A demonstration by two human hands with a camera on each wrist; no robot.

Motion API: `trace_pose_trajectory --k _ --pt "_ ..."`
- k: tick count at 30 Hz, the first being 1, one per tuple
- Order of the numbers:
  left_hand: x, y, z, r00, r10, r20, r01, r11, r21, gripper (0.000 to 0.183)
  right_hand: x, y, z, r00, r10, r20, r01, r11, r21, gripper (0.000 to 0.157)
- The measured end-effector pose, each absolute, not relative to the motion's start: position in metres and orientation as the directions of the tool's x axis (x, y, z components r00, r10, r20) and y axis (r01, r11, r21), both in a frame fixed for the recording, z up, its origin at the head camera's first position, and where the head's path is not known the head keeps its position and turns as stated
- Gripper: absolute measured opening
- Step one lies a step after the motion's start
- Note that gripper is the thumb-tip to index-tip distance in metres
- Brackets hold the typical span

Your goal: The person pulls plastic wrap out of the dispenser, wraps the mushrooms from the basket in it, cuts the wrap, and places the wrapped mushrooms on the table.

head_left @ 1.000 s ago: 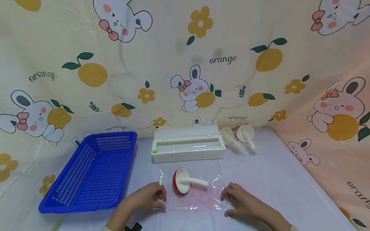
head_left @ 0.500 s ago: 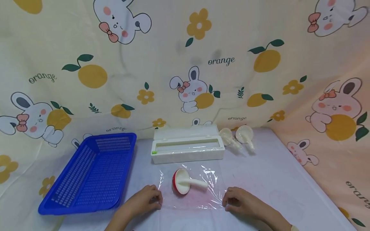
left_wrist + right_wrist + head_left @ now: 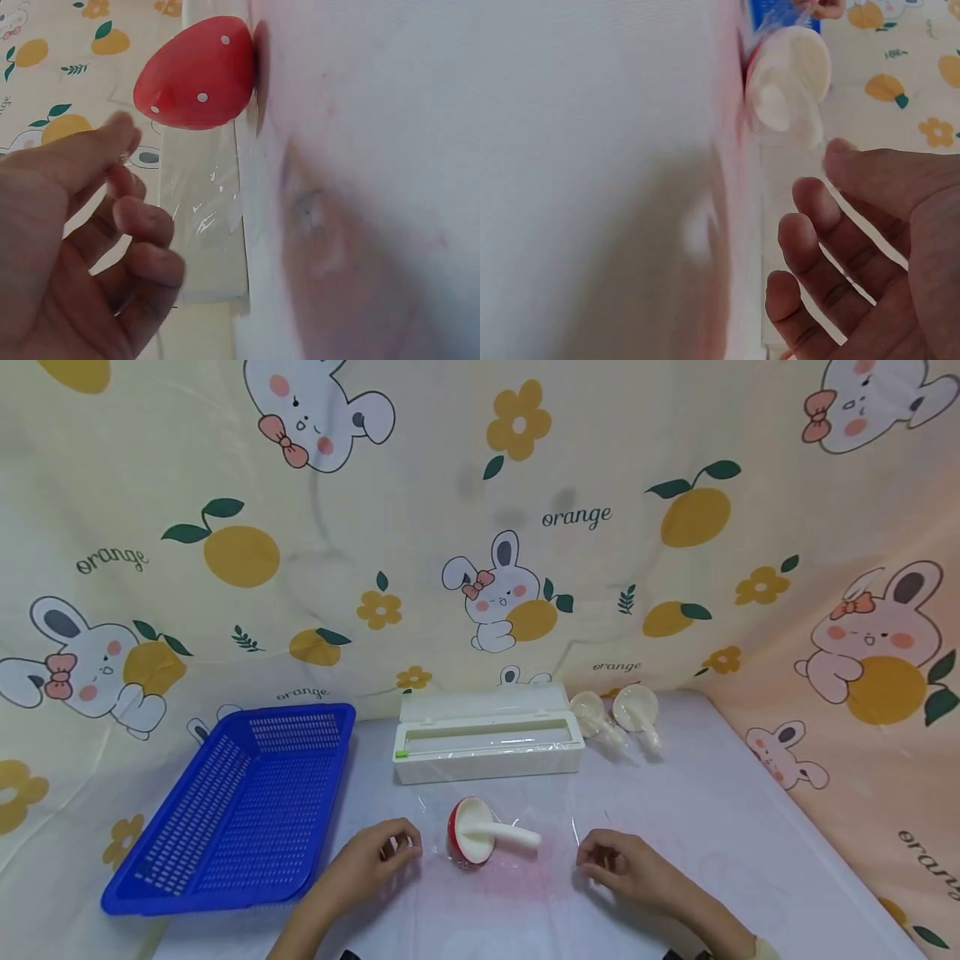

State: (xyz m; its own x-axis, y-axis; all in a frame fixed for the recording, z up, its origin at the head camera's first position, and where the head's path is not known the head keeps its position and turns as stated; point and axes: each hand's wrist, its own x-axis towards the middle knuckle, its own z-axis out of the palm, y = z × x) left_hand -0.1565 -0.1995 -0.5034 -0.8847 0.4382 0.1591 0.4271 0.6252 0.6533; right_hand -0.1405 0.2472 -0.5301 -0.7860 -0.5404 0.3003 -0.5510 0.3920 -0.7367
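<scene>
A ladle (image 3: 474,831) with a red, white-dotted outside, a white inside and a white handle lies on a clear sheet of plastic wrap (image 3: 517,881) on the table. Its red bowl (image 3: 199,75) shows in the left wrist view, its pale inside (image 3: 791,71) in the right one. My left hand (image 3: 378,856) pinches the wrap's left edge between thumb and fingers, just left of the bowl. Beyond the handle's end, my right hand (image 3: 626,864) pinches the right edge. Both hands are slightly above the table. The film is hard to see near the fingertips.
A white wrap dispenser box (image 3: 487,764) with its lid up stands behind the ladle. Two wrapped white ladles (image 3: 637,710) lie to its right. A blue plastic basket (image 3: 255,818) stands at the left. A patterned cloth (image 3: 420,527) hangs behind the table.
Both hands have closed on the wrap's side edges and risen a little, lifting those edges. The ladle has stayed in place.
</scene>
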Motion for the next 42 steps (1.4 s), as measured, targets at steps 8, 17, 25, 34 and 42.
trace_pose_trajectory --k 8,17,25,34,42 --pt "-0.164 -0.183 -0.489 -0.967 0.240 0.086 0.227 0.660 0.716 0.005 -0.152 0.241 -0.523 -0.846 -0.448 0.290 -0.481 0.407 -0.776 0.012" --pt "-0.175 -0.163 -0.484 -0.974 0.148 0.172 0.225 0.553 0.802 0.008 -0.165 0.233 -0.518 -0.891 -0.381 0.249 -0.418 0.468 -0.779 0.009" --pt "-0.190 -0.148 -0.488 -0.949 0.147 0.280 0.313 0.571 0.759 0.006 -0.175 0.225 -0.513 -0.910 -0.344 0.230 -0.381 0.478 -0.791 0.006" --pt "-0.210 -0.133 -0.488 -0.940 0.202 0.276 0.341 0.593 0.729 0.006 -0.188 0.210 -0.505 -0.904 -0.372 0.211 -0.375 0.453 -0.809 0.010" --pt "-0.224 -0.124 -0.496 -0.943 0.219 0.251 0.333 0.607 0.722 0.008 -0.203 0.198 -0.508 -0.902 -0.377 0.213 -0.377 0.443 -0.813 0.008"
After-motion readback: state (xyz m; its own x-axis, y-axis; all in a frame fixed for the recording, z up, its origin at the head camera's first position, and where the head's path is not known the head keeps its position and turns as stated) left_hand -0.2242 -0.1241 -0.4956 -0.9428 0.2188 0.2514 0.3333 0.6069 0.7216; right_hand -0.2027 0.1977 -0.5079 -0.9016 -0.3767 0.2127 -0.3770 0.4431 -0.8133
